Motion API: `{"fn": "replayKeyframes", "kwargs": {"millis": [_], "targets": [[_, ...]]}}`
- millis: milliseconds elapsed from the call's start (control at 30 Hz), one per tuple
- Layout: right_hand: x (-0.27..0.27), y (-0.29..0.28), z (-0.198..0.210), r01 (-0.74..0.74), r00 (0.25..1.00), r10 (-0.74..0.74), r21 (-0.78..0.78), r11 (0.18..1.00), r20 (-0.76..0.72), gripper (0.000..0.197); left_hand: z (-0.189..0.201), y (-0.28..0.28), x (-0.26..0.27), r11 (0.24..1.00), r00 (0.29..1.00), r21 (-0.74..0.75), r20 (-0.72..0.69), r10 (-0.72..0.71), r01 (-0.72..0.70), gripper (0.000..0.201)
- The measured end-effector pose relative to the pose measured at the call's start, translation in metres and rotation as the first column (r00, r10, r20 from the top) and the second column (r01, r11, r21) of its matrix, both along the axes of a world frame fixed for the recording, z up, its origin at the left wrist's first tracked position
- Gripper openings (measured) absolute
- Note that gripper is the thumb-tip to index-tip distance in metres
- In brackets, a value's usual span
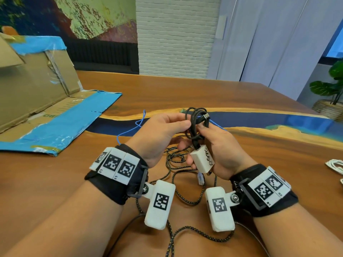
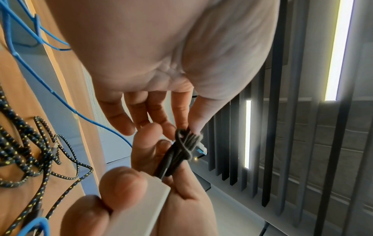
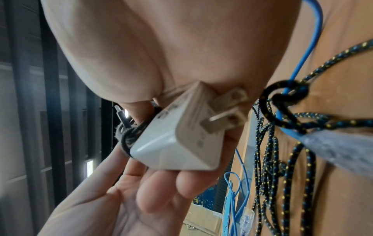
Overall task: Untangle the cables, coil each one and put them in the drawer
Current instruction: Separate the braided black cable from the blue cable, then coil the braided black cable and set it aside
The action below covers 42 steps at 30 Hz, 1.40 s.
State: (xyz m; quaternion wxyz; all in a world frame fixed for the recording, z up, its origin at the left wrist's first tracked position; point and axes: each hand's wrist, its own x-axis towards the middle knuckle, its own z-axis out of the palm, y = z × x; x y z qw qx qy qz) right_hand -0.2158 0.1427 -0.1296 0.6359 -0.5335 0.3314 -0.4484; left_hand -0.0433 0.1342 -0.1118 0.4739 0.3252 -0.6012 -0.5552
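A black cable (image 1: 196, 115), wound into a small bundle, hangs from a white wall charger (image 1: 201, 160) above the wooden table (image 1: 185, 89). My right hand (image 1: 204, 138) grips the charger and the bundle's lower part; the charger's prongs (image 3: 228, 111) point toward the wrist. My left hand (image 1: 185, 127) pinches the bundle (image 2: 181, 148) between thumb and forefinger near its top. A braided black-and-yellow cable (image 1: 176, 182) lies tangled on the table under my hands. A thin blue cable (image 1: 130, 130) runs through that tangle. No drawer is in view.
An opened cardboard box (image 1: 37, 80) with blue tape lies at the left of the table. A white cable (image 1: 334, 166) sits at the right edge. A clear network plug (image 1: 200, 179) lies beneath the charger. A potted plant (image 1: 330, 89) stands beyond the far right corner.
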Motion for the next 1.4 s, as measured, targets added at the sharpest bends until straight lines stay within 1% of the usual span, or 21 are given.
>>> {"fn": "replayKeyframes", "kwargs": {"millis": [100, 167, 233, 300, 333, 400, 467, 567, 633, 667, 767, 800, 933, 1000, 1033, 1100, 1167, 1233, 1300, 1400], "targets": [[-0.001, 0.001, 0.002, -0.015, 1.000, 0.015, -0.007, 1.000, 0.000, 0.036, 0.001, 0.000, -0.001, 0.999, 0.996, -0.021, -0.089, 0.030, -0.032, 0.015], [-0.003, 0.001, 0.005, -0.025, 1.000, 0.025, -0.009, 1.000, -0.015, 0.039, 0.000, -0.001, -0.002, 0.998, 0.986, -0.030, -0.160, 0.049, -0.054, 0.021], [-0.002, 0.001, 0.004, -0.004, 0.999, 0.003, -0.012, 1.000, -0.040, 0.041, 0.001, 0.000, -0.003, 0.999, 0.969, -0.010, -0.241, 0.049, -0.053, 0.030], [-0.002, -0.001, 0.001, 0.027, 0.997, -0.028, -0.020, 0.999, -0.070, 0.043, 0.001, -0.001, -0.003, 1.000, 0.950, 0.003, -0.312, 0.008, -0.007, 0.040], [-0.002, -0.002, -0.001, 0.038, 0.995, -0.040, -0.025, 0.999, -0.088, 0.043, 0.002, 0.000, -0.003, 1.000, 0.946, 0.001, -0.323, -0.022, 0.024, 0.044], [-0.001, -0.004, -0.003, 0.051, 0.992, -0.055, -0.037, 0.998, -0.117, 0.040, 0.004, 0.001, -0.002, 0.998, 0.952, -0.007, -0.301, -0.056, 0.056, 0.053], [-0.001, -0.005, -0.004, 0.059, 0.988, -0.065, -0.051, 0.997, -0.140, 0.035, 0.004, 0.000, -0.001, 1.000, 0.966, -0.011, -0.258, -0.009, 0.006, 0.060], [0.001, -0.003, -0.003, 0.032, 0.985, -0.042, -0.063, 0.998, -0.166, 0.023, 0.005, -0.004, 0.000, 0.993, 0.968, -0.014, -0.227, 0.108, -0.114, 0.050], [0.003, -0.001, -0.002, 0.012, 0.984, -0.025, -0.071, 0.997, -0.178, 0.014, 0.005, -0.005, 0.002, 0.987, 0.963, -0.003, -0.218, 0.157, -0.161, 0.045], [0.003, 0.000, -0.001, 0.013, 0.983, -0.027, -0.078, 0.997, -0.182, 0.014, 0.005, -0.005, 0.002, 0.984, 0.962, -0.003, -0.210, 0.173, -0.177, 0.042], [0.002, -0.003, -0.002, 0.042, 0.980, -0.061, -0.101, 0.994, -0.190, 0.029, 0.003, -0.005, -0.001, 0.974, 0.960, -0.027, -0.179, 0.216, -0.225, 0.038], [0.000, -0.005, -0.003, 0.058, 0.977, -0.079, -0.108, 0.992, -0.199, 0.031, 0.003, -0.006, -0.002, 0.970, 0.958, -0.036, -0.165, 0.233, -0.242, 0.037], [0.002, -0.006, 0.004, 0.133, 0.958, -0.160, -0.127, 0.983, -0.236, 0.028, 0.002, -0.004, -0.004, 0.957, 0.953, -0.042, -0.105, 0.283, -0.289, 0.027], [0.002, -0.006, 0.015, 0.160, 0.944, -0.200, -0.166, 0.973, -0.263, 0.018, 0.002, -0.004, -0.004, 0.958, 0.958, -0.038, -0.057, 0.281, -0.284, 0.019], [-0.001, -0.004, 0.023, 0.174, 0.931, -0.226, -0.195, 0.965, -0.285, 0.013, 0.003, -0.003, -0.006, 0.959, 0.960, -0.041, -0.024, 0.281, -0.281, 0.018], [-0.012, 0.001, 0.038, 0.194, 0.907, -0.263, -0.228, 0.954, -0.330, 0.012, 0.002, -0.004, -0.006, 0.958, 0.958, -0.051, 0.039, 0.284, -0.282, 0.018], [-0.034, 0.009, 0.050, 0.221, 0.874, -0.298, -0.231, 0.947, -0.384, 0.014, -0.002, -0.005, -0.005, 0.960, 0.960, -0.079, 0.063, 0.272, -0.267, 0.017], [-0.065, 0.020, 0.060, 0.272, 0.825, -0.359, -0.250, 0.929, -0.437, 0.014, -0.006, -0.009, -0.003, 0.960, 0.963, -0.128, 0.070, 0.261, -0.250, 0.018], [-0.101, 0.029, 0.065, 0.342, 0.748, -0.439, -0.278, 0.898, -0.498, 0.008, -0.011, -0.014, -0.002, 0.956, 0.962, -0.164, 0.085, 0.260, -0.243, 0.018], [-0.160, 0.040, 0.067, 0.441, 0.573, -0.552, -0.340, 0.831, -0.606, 0.010, -0.021, -0.031, 0.004, 0.951, 0.960, -0.199, 0.108, 0.259, -0.235, 0.015]]}}
